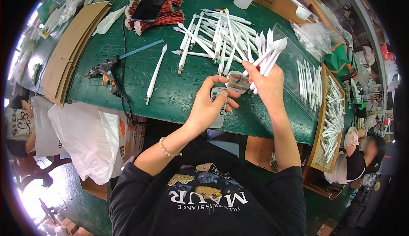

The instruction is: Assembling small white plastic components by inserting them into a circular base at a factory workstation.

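I see the right hand (269, 84) pinching slim, white, flame-tipped, plastic-looking sticks (272, 57) above the green table (174, 93); they seem light, stiff, slippery, best held mid-shaft. The left hand (206, 108) curls its fingers around a flat grey remote (219, 116).

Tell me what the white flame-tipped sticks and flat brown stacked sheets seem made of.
White flame-tipped sticks: probably smooth plastic, with even colour and soft sheen. Flat brown stacked sheets: likely cardboard, matte, with stiff, dull layers.
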Demonstrator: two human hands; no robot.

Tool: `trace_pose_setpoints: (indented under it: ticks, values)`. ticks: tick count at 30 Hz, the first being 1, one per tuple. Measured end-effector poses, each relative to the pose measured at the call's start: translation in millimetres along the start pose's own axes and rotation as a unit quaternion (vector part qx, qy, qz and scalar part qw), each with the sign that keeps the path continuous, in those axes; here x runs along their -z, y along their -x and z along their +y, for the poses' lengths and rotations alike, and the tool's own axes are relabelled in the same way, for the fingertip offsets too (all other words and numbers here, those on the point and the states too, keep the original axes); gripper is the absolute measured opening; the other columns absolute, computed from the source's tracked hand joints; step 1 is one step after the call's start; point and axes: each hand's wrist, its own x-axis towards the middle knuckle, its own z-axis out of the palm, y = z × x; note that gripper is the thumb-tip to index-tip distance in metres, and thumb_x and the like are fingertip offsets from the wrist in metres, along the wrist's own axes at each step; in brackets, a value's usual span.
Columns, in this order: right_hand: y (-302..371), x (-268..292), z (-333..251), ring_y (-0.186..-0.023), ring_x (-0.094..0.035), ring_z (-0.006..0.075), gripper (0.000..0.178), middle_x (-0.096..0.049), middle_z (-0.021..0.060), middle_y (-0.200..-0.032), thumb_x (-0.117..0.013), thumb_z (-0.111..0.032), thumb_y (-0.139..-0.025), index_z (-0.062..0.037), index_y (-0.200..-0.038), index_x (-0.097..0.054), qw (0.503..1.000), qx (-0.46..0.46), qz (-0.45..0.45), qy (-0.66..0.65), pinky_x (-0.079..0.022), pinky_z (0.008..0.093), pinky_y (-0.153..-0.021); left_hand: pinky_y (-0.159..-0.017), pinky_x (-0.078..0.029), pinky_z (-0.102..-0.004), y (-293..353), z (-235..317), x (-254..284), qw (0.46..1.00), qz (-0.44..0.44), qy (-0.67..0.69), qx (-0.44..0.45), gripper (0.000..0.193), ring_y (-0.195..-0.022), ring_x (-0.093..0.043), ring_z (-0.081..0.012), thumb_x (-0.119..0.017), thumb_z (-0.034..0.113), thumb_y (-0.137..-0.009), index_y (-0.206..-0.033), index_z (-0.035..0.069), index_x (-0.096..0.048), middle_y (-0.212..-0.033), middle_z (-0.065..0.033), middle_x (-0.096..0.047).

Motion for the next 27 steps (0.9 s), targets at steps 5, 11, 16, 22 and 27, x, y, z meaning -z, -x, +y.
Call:
trace_pose_setpoints:
  ticks: [5, 11, 16, 22, 27]
  values:
    - [-34, 7, -6, -0.049, -0.054, 0.0078, 0.033, -0.058, 0.0028, -0.057, -0.075, -0.031, -0.081, -0.0023, -0.073, -0.062, 0.994, -0.038, -0.081, 0.069, -0.041, 0.0243, -0.045, -0.07, -0.051, -0.0279, -1, 0, 3, 1.0, -0.004, 0.012, -0.005, 0.028, -0.081, -0.065, -0.0188, -0.042, 0.001, -0.095, -0.122, -0.002, -0.036, -0.106, -0.0216, -0.063]
    - [-95, -2, 8, -0.049, -0.053, 0.0077, 0.034, -0.057, 0.001, -0.061, -0.071, -0.035, -0.082, -0.0037, -0.08, -0.059, 0.984, -0.041, -0.14, 0.098, -0.041, 0.0239, -0.045, -0.071, -0.05, -0.0278, -1, 0, 2, 1.0, -0.014, 0.007, -0.011, 0.029, -0.081, -0.064, -0.0187, -0.042, 0.002, -0.096, -0.123, -0.002, -0.036, -0.108, -0.0214, -0.062]
    - [-72, 17, 15, -0.053, -0.056, 0.0102, 0.03, -0.061, 0.0048, -0.066, -0.063, -0.03, -0.088, -0.0009, -0.091, -0.059, 0.998, -0.034, -0.051, 0.008, -0.044, 0.0253, -0.048, -0.071, -0.05, -0.0276, -3, -3, 0, 0.999, -0.016, 0.029, -0.001, 0.03, -0.081, -0.064, -0.0184, -0.043, 0.002, -0.095, -0.124, -0.001, -0.036, -0.107, -0.0213, -0.062]
    - [-14, 34, 16, -0.083, -0.067, 0.023, 0.023, -0.067, 0.0181, -0.094, -0.051, -0.016, -0.096, 0.0057, -0.102, -0.056, 0.98, 0.047, -0.008, -0.193, -0.053, 0.0311, -0.078, -0.069, -0.052, -0.0279, 0, -1, 3, 1.0, 0.0, 0.007, 0.005, 0.028, -0.08, -0.065, -0.0177, -0.042, -0.001, -0.094, -0.122, 0.0, -0.037, -0.105, -0.0189, -0.064]
    - [8, 47, 45, -0.097, -0.063, 0.021, 0.021, -0.065, 0.0136, -0.101, -0.056, -0.008, -0.094, 0.0068, -0.109, -0.058, 0.983, 0.066, 0.013, -0.169, -0.049, 0.0351, -0.094, -0.069, -0.052, -0.0277, -2, -1, -1, 1.0, -0.006, 0.008, 0.008, 0.027, -0.08, -0.064, -0.017, -0.043, 0.0, -0.095, -0.122, 0.001, -0.038, -0.105, -0.0185, -0.064]
